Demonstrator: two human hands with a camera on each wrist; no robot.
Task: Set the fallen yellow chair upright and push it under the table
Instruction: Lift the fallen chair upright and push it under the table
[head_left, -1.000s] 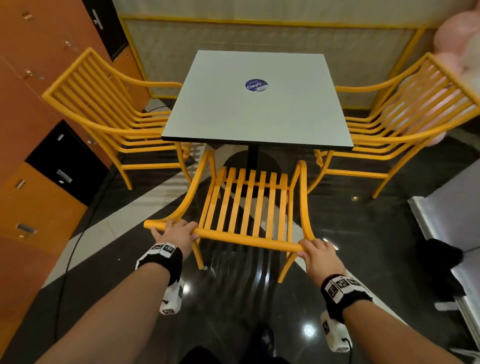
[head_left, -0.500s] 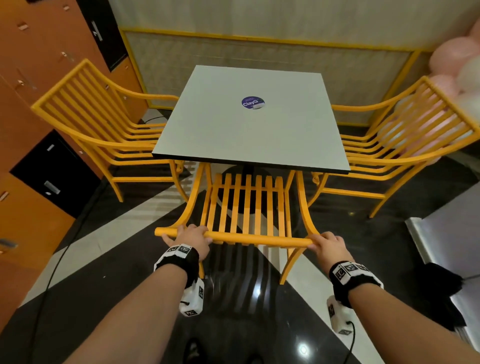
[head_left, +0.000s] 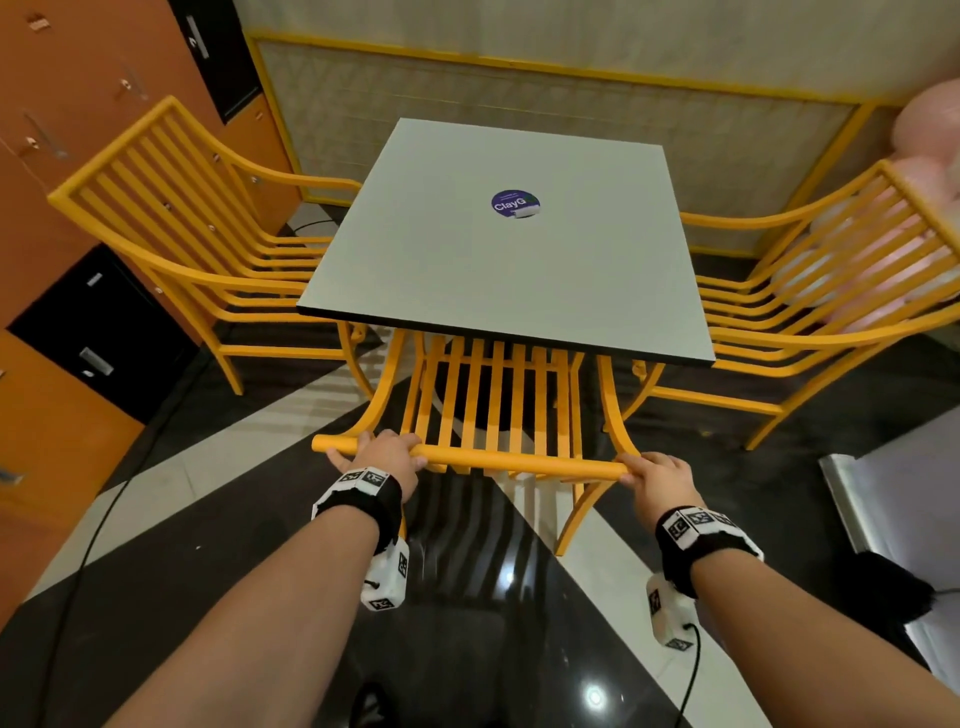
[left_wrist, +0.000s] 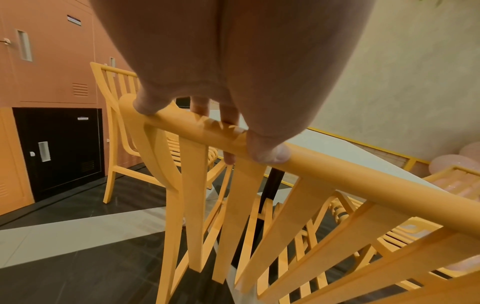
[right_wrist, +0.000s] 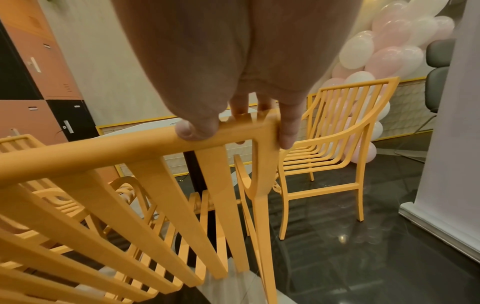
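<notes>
Three yellow chairs stand around one square table. The yellow chair nearest the person is upright on its legs at the table's near edge, its slatted seat partly under the tabletop and its backrest well outside it. One chair on the left sits at the table's left edge and one chair on the right at its right edge, both with their seats tucked partly under the top.

Two hands hold the near chair's top rail. The left hand grips the rail close to its left end; in the left wrist view the thumb presses on the near side of the rail while the fingers curl over the far side. The right hand grips the rail at its right corner; in the right wrist view the thumb lies on top of the rail and the fingers wrap over the corner and down the side post.

One round purple sticker lies on the tabletop, nearer the far edge than the near one. Orange and black lockers line the wall to the left. A cluster of pink and white balloons stands behind the right chair. The floor is glossy black with pale stripes.
</notes>
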